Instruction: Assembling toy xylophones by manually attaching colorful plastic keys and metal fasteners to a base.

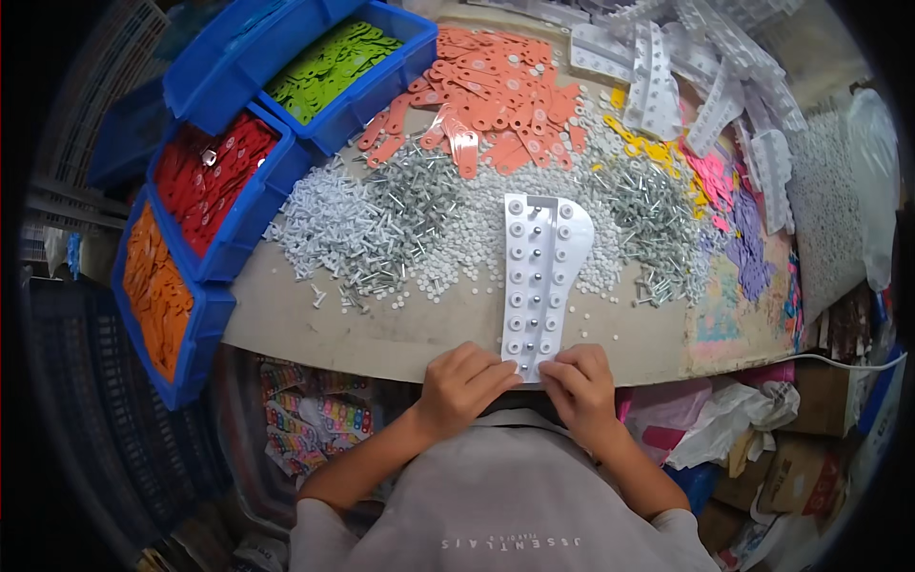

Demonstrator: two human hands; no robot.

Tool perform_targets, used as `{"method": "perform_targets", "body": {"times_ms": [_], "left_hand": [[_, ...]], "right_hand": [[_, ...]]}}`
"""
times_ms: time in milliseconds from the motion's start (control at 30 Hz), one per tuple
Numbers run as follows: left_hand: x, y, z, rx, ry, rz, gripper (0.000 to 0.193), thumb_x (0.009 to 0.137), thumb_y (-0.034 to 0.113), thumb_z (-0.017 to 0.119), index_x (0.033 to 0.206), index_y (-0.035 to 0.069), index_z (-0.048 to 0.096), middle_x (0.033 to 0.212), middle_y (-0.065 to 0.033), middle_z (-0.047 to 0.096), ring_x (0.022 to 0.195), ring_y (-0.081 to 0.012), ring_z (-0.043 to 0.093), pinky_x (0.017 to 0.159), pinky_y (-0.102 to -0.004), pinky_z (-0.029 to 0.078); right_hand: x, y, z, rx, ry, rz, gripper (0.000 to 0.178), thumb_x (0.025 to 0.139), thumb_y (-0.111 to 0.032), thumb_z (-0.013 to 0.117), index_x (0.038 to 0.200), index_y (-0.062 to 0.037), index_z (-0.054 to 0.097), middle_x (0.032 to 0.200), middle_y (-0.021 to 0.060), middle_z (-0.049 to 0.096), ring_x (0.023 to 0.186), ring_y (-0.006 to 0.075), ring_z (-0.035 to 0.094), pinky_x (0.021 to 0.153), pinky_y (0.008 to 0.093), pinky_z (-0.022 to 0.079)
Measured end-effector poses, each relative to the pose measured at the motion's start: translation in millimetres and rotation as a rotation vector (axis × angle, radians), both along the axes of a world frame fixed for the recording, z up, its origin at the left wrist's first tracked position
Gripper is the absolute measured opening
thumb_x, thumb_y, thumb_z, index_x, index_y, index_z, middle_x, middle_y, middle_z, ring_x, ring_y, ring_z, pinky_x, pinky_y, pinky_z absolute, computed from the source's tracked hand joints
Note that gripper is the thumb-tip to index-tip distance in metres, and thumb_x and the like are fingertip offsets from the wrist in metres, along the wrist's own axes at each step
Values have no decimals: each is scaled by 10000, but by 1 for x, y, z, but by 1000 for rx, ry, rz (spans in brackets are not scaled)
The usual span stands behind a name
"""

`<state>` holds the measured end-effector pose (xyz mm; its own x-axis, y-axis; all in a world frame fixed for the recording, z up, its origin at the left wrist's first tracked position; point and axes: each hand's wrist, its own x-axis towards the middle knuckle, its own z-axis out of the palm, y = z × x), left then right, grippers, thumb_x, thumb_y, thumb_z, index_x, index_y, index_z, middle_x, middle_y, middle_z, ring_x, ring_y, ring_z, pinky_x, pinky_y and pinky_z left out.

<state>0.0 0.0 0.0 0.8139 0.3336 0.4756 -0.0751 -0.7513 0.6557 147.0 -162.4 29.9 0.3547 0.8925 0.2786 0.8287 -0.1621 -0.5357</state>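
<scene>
A long white plastic tray (536,286), with one wavy side, lies lengthwise at the table's near edge. Two rows of round white rings run along it, and silver metal dots line its middle channel. My left hand (467,386) pinches at the near left corner, thumb and fingers pressed together. At the near right corner my right hand (581,381) is closed in a similar pinch. Any small piece between the fingertips is hidden. Just beyond the tray spread small white discs (467,238). Silver rivets (405,205) lie to the left, with more rivets (653,219) to the right.
Blue bins hold green strips (334,69), red strips (212,176) and orange strips (157,296) at left. Coral strips (505,91) are heaped at the back. White plastic trays (653,81) pile up at back right, near yellow pieces (648,145) and purple pieces (750,248).
</scene>
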Motion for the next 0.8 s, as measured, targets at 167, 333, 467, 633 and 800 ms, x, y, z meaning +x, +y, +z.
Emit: {"method": "perform_targets", "body": {"times_ms": [167, 333, 467, 633, 800], "left_hand": [[-3, 31, 5, -184, -115, 182, 97, 864, 34, 711, 955, 5, 697, 768, -98, 613, 677, -272, 585, 573, -383, 464], [-9, 40, -7, -375, -131, 418, 78, 931, 63, 662, 986, 12, 684, 785, -124, 621, 650, -285, 575, 594, -379, 461], [-6, 34, -7, -275, -230, 387, 95, 914, 63, 680, 998, 24, 699, 714, -87, 574, 611, -254, 552, 569, -380, 451], [-24, 26, -19, -153, -160, 408, 161, 862, 49, 712, 1021, 24, 704, 767, -92, 630, 656, -268, 612, 565, -390, 486], [-23, 26, -11, -55, -265, 421, 204, 822, 30, 726, 1024, 15, 701, 794, -90, 648, 682, -262, 631, 590, -388, 509]], "right_hand": [[18, 9, 4, 179, 495, -275, 81, 878, 24, 631, 956, 3, 625, 877, 94, 608, 833, 207, 583, 760, 302, 463], [62, 42, 26, 39, 30, -353, 98, 871, 34, 606, 968, 15, 607, 942, 125, 616, 940, 278, 590, 875, 371, 457], [31, 119, 69, 231, -119, -103, 170, 821, 99, 640, 962, 7, 616, 961, 142, 620, 970, 322, 583, 891, 390, 446], [-36, 262, 89, 366, -123, 404, 221, 780, 70, 679, 970, -42, 670, 950, 116, 643, 936, 328, 577, 826, 418, 458], [-83, 410, 65, 256, -119, 683, 169, 842, -77, 683, 1005, -33, 693, 974, 151, 640, 983, 363, 597, 845, 449, 493]]}}
